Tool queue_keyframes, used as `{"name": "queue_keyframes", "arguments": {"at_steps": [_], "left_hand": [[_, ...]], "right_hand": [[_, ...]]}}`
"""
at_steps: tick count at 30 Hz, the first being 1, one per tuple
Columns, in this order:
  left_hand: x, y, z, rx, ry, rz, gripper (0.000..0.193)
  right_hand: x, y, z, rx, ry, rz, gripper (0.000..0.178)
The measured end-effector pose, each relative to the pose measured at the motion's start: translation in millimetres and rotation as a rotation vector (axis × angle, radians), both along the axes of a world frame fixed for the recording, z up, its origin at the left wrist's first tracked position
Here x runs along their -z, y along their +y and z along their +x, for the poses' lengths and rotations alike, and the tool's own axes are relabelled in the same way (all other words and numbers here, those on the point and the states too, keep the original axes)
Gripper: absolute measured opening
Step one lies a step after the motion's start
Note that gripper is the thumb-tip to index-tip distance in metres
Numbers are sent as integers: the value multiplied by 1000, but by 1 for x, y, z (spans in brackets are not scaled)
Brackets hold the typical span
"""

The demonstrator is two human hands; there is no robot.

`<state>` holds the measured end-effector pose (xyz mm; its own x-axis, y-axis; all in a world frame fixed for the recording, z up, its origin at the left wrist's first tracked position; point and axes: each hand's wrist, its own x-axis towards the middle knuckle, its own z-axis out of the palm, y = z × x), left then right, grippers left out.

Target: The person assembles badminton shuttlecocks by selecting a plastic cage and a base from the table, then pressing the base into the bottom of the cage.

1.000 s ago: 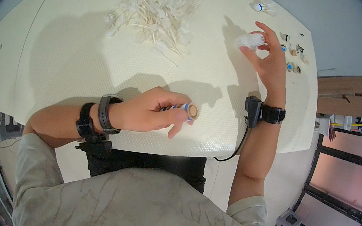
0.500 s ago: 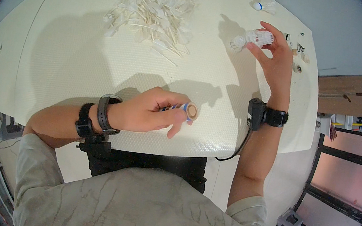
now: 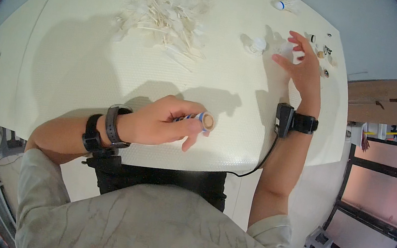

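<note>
My left hand (image 3: 161,123) is closed around a short cylinder (image 3: 207,122) with blue and white bands and a tan round end. It is held above the table's near edge, that end pointing right. My right hand (image 3: 300,64) is over the table's far right part, thumb and fingers apart. Just left of its fingers is a faint white openwork plastic piece (image 3: 282,48), blurred, and I see no grip on it. Farther left a white round ribbed plastic piece (image 3: 257,45) stands on the table.
A heap of loose white feathers (image 3: 170,15) lies at the far middle of the white textured table (image 3: 81,58). A shuttlecock (image 3: 285,5) with a blue band lies at the far right edge. Several small round parts (image 3: 321,54) sit beyond my right hand. A black cable (image 3: 258,168) runs from my right wrist.
My right hand has opened and shifted slightly right and nearer, away from the white plastic pieces it was gripping. The left hand has barely moved and keeps its cylinder.
</note>
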<state>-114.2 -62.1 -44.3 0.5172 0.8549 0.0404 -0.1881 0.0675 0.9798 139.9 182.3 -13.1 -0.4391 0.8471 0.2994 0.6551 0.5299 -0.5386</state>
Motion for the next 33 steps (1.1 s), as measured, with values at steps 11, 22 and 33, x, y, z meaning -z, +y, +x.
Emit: {"name": "queue_keyframes", "arguments": {"at_steps": [11, 22, 33], "left_hand": [[-15, -1, 0, 10, -10, -102, 23], [-5, 1, 0, 12, 23, -24, 47], [-17, 0, 1, 14, -28, -85, 27]], "right_hand": [[-2, -22, -31, -237, -179, 350, 33], [-9, -28, -33, -319, 87, 42, 32], [-10, -33, -42, -366, 57, -57, 27]]}}
